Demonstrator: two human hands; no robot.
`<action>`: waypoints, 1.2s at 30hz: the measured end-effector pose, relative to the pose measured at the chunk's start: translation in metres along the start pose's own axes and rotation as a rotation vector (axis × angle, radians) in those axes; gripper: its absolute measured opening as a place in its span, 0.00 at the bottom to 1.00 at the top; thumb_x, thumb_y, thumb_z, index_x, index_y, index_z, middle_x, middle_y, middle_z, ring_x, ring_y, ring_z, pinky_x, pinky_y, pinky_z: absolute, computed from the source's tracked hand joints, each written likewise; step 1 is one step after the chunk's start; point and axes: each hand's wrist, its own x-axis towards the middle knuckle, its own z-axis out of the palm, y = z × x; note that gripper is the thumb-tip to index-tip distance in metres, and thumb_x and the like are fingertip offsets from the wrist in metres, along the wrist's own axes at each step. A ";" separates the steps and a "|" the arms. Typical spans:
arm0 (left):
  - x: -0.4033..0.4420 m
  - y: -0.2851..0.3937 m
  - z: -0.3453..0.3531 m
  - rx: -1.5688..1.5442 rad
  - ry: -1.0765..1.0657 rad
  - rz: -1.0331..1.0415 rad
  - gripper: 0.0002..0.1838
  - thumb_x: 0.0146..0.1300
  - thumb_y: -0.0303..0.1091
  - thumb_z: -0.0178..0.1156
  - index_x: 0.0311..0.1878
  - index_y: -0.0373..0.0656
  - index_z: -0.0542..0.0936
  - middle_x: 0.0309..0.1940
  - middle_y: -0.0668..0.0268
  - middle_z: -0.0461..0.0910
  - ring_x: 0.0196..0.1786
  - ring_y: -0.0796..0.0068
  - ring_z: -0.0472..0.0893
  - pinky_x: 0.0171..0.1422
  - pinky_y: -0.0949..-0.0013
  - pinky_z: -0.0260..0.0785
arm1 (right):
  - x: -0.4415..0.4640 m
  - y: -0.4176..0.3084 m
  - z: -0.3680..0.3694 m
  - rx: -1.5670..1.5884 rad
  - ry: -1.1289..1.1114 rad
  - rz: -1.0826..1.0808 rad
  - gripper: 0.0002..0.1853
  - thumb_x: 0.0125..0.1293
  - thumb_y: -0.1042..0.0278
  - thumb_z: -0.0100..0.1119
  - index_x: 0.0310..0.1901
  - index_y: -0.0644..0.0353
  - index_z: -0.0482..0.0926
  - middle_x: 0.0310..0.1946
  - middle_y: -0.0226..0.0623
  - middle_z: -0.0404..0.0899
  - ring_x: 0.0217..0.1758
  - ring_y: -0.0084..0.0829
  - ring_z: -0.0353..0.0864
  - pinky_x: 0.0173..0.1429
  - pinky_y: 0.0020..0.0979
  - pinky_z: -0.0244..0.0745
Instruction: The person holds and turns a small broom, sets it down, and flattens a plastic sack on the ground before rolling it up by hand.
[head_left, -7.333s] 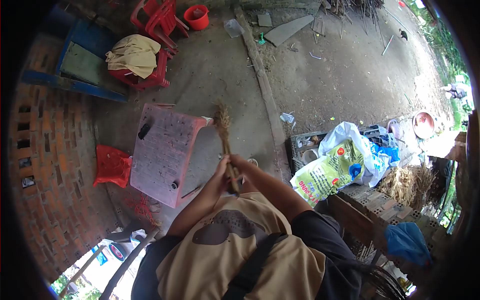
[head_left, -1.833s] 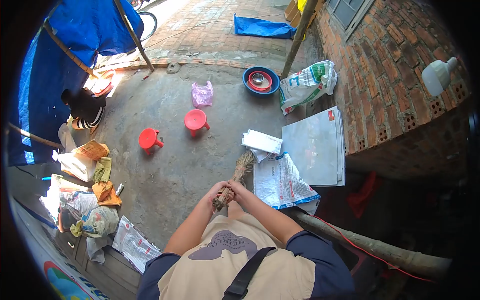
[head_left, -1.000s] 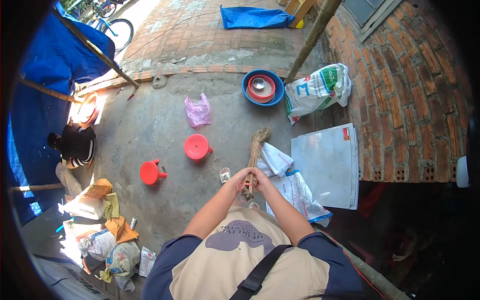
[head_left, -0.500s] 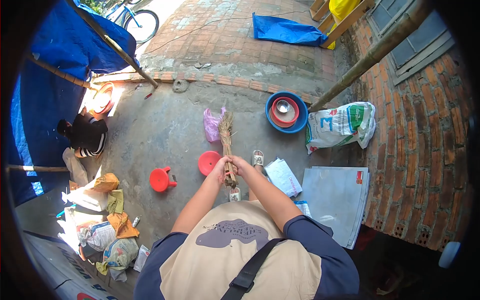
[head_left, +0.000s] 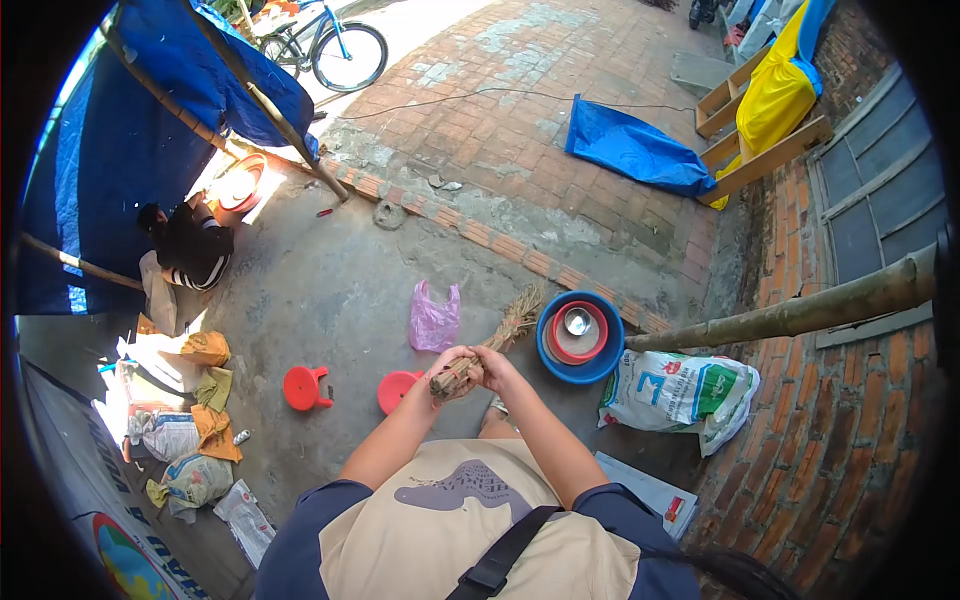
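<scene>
Head view: we see a blue tarp (head_left: pixel 100 190) across the upper left, a white sack (head_left: pixel 678 395) right of centre, and a blue basin (head_left: pixel 580 373) just above it. At mid-frame we hold a straw bundle (head_left: pixel 514 322), bushy end toward the upper right, our left fingers (head_left: pixel 455 355) and right fingers (head_left: pixel 488 365) clasped around it.

Grey concrete floor (head_left: pixel 330 262), stained, patchy. On it: red stool (head_left: pixel 300 388); second stool (head_left: pixel 395 389) to its right, partly behind forearm; pink plastic bag (head_left: pixel 433 322) just beyond. Right side: blue basin (head_left: pixel 582 376), white sack (head_left: pixel 680 392) just beside it. Left: heap of bags (head_left: pixel 190 440), small can (head_left: pixel 241 437) near edge.
</scene>
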 end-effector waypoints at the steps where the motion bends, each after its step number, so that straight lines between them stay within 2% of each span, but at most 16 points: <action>1: 0.000 0.006 0.016 -0.106 -0.041 0.003 0.07 0.56 0.31 0.48 0.32 0.35 0.67 0.20 0.61 0.71 0.18 0.75 0.72 0.18 0.77 0.68 | -0.003 -0.019 0.011 -0.035 0.006 0.014 0.11 0.63 0.63 0.47 0.39 0.63 0.71 0.30 0.39 0.77 0.25 0.28 0.79 0.24 0.25 0.79; 7: 0.068 0.040 0.044 0.307 0.197 0.218 0.10 0.51 0.36 0.52 0.28 0.38 0.69 0.15 0.63 0.70 0.12 0.74 0.69 0.15 0.75 0.67 | 0.044 -0.080 -0.011 -0.063 0.032 -0.022 0.12 0.63 0.62 0.48 0.41 0.63 0.70 0.26 0.39 0.76 0.24 0.30 0.79 0.24 0.29 0.78; 9: 0.096 0.043 0.046 0.389 0.286 0.278 0.09 0.50 0.36 0.51 0.25 0.40 0.72 0.14 0.63 0.73 0.12 0.72 0.73 0.15 0.71 0.68 | 0.059 -0.095 -0.034 -0.026 -0.077 0.011 0.12 0.63 0.60 0.48 0.39 0.61 0.70 0.22 0.37 0.76 0.21 0.32 0.79 0.21 0.32 0.78; 11: 0.112 0.042 0.059 0.383 0.295 0.255 0.09 0.48 0.37 0.51 0.25 0.41 0.73 0.14 0.63 0.73 0.13 0.70 0.73 0.17 0.67 0.69 | 0.075 -0.099 -0.054 0.027 -0.130 0.058 0.12 0.63 0.60 0.46 0.38 0.61 0.70 0.20 0.38 0.76 0.19 0.34 0.78 0.21 0.34 0.78; 13: 0.117 0.032 0.080 0.472 0.393 0.245 0.12 0.48 0.39 0.51 0.24 0.38 0.73 0.14 0.61 0.74 0.13 0.67 0.74 0.18 0.64 0.72 | 0.066 -0.103 -0.052 0.128 0.003 0.046 0.12 0.64 0.59 0.43 0.36 0.59 0.72 0.23 0.42 0.77 0.21 0.34 0.79 0.19 0.33 0.76; 14: 0.138 0.038 0.061 0.499 0.397 0.071 0.12 0.47 0.40 0.51 0.25 0.38 0.73 0.16 0.60 0.75 0.15 0.65 0.75 0.21 0.60 0.73 | 0.061 -0.104 -0.051 0.124 0.002 0.047 0.12 0.64 0.59 0.43 0.36 0.59 0.72 0.23 0.42 0.77 0.21 0.34 0.79 0.19 0.33 0.76; 17: 0.140 0.014 0.070 0.491 0.500 0.122 0.13 0.47 0.39 0.51 0.29 0.39 0.74 0.20 0.59 0.77 0.19 0.64 0.77 0.23 0.61 0.73 | 0.044 -0.100 -0.049 0.123 0.042 0.051 0.13 0.64 0.60 0.42 0.37 0.61 0.72 0.24 0.41 0.78 0.22 0.35 0.79 0.22 0.34 0.78; 18: 0.136 0.009 0.068 0.518 0.491 0.114 0.14 0.48 0.39 0.52 0.34 0.40 0.74 0.26 0.56 0.78 0.22 0.64 0.78 0.25 0.61 0.74 | 0.039 -0.098 -0.048 0.125 0.056 0.052 0.13 0.64 0.60 0.42 0.37 0.61 0.71 0.24 0.41 0.78 0.22 0.35 0.79 0.23 0.35 0.79; 21: 0.121 0.019 0.060 0.538 0.423 0.131 0.11 0.48 0.39 0.51 0.30 0.42 0.73 0.23 0.59 0.76 0.23 0.67 0.77 0.27 0.63 0.73 | 0.031 -0.092 -0.045 0.129 0.097 0.056 0.13 0.64 0.61 0.41 0.39 0.63 0.71 0.25 0.40 0.78 0.23 0.36 0.80 0.27 0.35 0.81; 22: 0.113 0.028 0.054 0.536 0.422 0.132 0.11 0.48 0.39 0.51 0.30 0.42 0.73 0.23 0.59 0.76 0.23 0.67 0.77 0.27 0.63 0.73 | 0.037 -0.093 -0.043 0.109 0.059 0.092 0.15 0.64 0.61 0.40 0.39 0.64 0.71 0.30 0.41 0.78 0.26 0.36 0.81 0.28 0.35 0.81; 25: 0.091 0.067 0.032 0.292 0.162 0.079 0.11 0.52 0.36 0.53 0.32 0.38 0.70 0.22 0.59 0.72 0.20 0.71 0.74 0.23 0.73 0.72 | 0.042 -0.100 -0.004 0.052 -0.041 0.149 0.15 0.64 0.60 0.41 0.40 0.64 0.70 0.33 0.43 0.78 0.27 0.36 0.81 0.27 0.33 0.81; 27: 0.066 0.081 0.038 0.163 0.128 0.043 0.10 0.54 0.35 0.52 0.31 0.37 0.69 0.20 0.62 0.69 0.18 0.74 0.72 0.21 0.77 0.70 | 0.060 -0.095 0.008 0.018 -0.058 0.138 0.15 0.64 0.60 0.42 0.40 0.64 0.70 0.34 0.44 0.77 0.28 0.35 0.81 0.26 0.32 0.81; 29: 0.057 0.091 0.041 0.152 0.144 0.028 0.10 0.53 0.36 0.52 0.31 0.38 0.69 0.20 0.62 0.70 0.18 0.74 0.72 0.21 0.76 0.71 | 0.072 -0.093 0.021 -0.017 -0.075 0.128 0.15 0.64 0.60 0.42 0.40 0.64 0.70 0.34 0.44 0.77 0.28 0.33 0.81 0.26 0.31 0.81; 31: 0.057 0.102 0.043 0.398 0.211 0.136 0.11 0.53 0.38 0.52 0.30 0.39 0.70 0.20 0.62 0.72 0.19 0.74 0.73 0.21 0.76 0.71 | 0.076 -0.097 0.038 0.012 -0.034 0.046 0.14 0.64 0.59 0.43 0.40 0.63 0.71 0.31 0.42 0.78 0.27 0.31 0.81 0.24 0.29 0.80; 34: 0.085 0.106 0.046 0.531 0.336 0.131 0.11 0.49 0.39 0.51 0.28 0.40 0.72 0.18 0.61 0.73 0.18 0.67 0.74 0.22 0.64 0.71 | 0.102 -0.095 0.017 0.093 -0.017 -0.007 0.13 0.62 0.60 0.45 0.37 0.62 0.72 0.22 0.40 0.77 0.21 0.34 0.79 0.22 0.33 0.78; 36: 0.110 0.090 0.041 0.620 0.423 0.132 0.12 0.46 0.39 0.51 0.27 0.40 0.73 0.16 0.60 0.73 0.16 0.63 0.74 0.22 0.59 0.71 | 0.097 -0.078 -0.009 0.160 0.023 -0.026 0.13 0.62 0.60 0.45 0.35 0.62 0.73 0.22 0.41 0.77 0.20 0.35 0.79 0.23 0.34 0.78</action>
